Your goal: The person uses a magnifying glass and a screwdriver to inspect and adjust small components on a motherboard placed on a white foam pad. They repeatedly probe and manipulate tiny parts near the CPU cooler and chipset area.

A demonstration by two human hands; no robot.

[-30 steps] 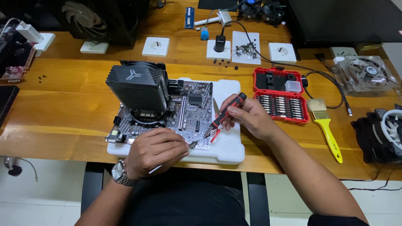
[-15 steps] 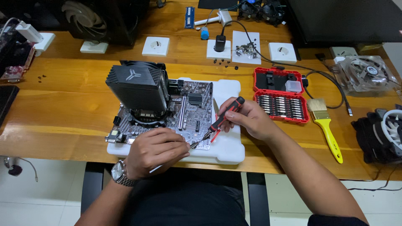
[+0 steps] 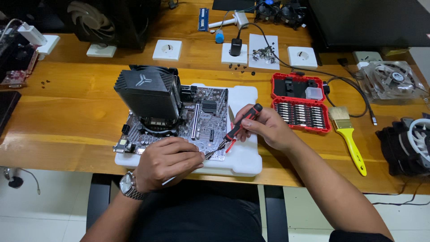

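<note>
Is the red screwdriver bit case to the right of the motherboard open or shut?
Open. The red bit case lies spread flat on the table, both halves face up, with rows of bits showing in the nearer half.

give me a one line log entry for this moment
right hand: holds red-black screwdriver, tip at motherboard lower edge | left hand: pinches tweezers beside tip | board on white foam pad

The screwdriver (image 3: 239, 124) is black with red bands, and the motherboard (image 3: 202, 121) is dark grey with silver parts, lying on white foam (image 3: 244, 159) under a black cooler (image 3: 145, 92) marked with a pale grey three-armed emblem. The tabletop (image 3: 67, 112) is warm orange-brown wood with streaked grain. The bit case (image 3: 299, 103) is red with rows of silver bits, the brush (image 3: 349, 139) yellow with tan bristles, the watch (image 3: 128, 183) silver.
</note>
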